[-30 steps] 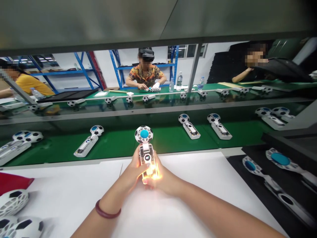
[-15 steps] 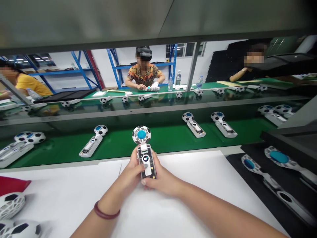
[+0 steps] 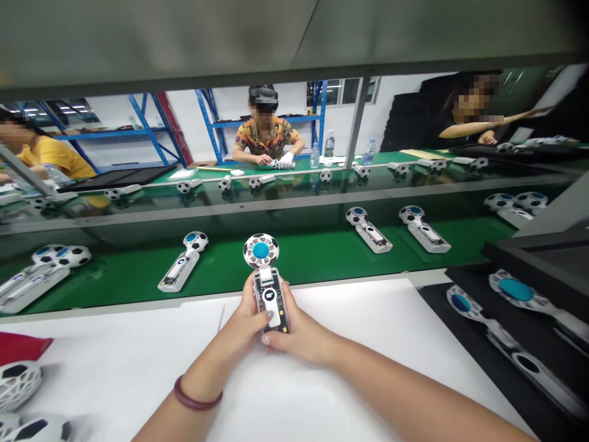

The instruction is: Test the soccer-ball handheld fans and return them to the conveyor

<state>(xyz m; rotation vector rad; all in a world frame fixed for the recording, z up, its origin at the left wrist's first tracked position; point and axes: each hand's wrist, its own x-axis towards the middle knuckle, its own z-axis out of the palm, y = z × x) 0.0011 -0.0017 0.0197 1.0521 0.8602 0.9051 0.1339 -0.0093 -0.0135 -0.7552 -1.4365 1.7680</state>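
Both my hands hold a handheld fan (image 3: 272, 294) upright above the white work surface. Its round head has a black-and-white football pattern and a blue centre, and its clear-fronted handle shows dark parts and a small lit round display. My left hand (image 3: 248, 310) is closed around the left side, with the thumb on the white strip below the display. Around the right side and lower end wraps my right hand (image 3: 301, 331), its thumb across the bottom of the handle. The fingers behind the handle are mostly hidden.
Beyond my hands, a green conveyor belt (image 3: 230, 285) carries several similar fans (image 3: 372, 236). Football-patterned covers (image 3: 18, 383) lie at lower left beside a red item (image 3: 23, 347). More fans rest on black sheets (image 3: 460, 350) at right. Co-workers sit across the belt, under an overhead panel (image 3: 184, 43).
The fans on the near belt have shifted right. My left thumb has slid slightly down the handle. At far right, a co-worker has lowered a black tray and stretched out an arm.
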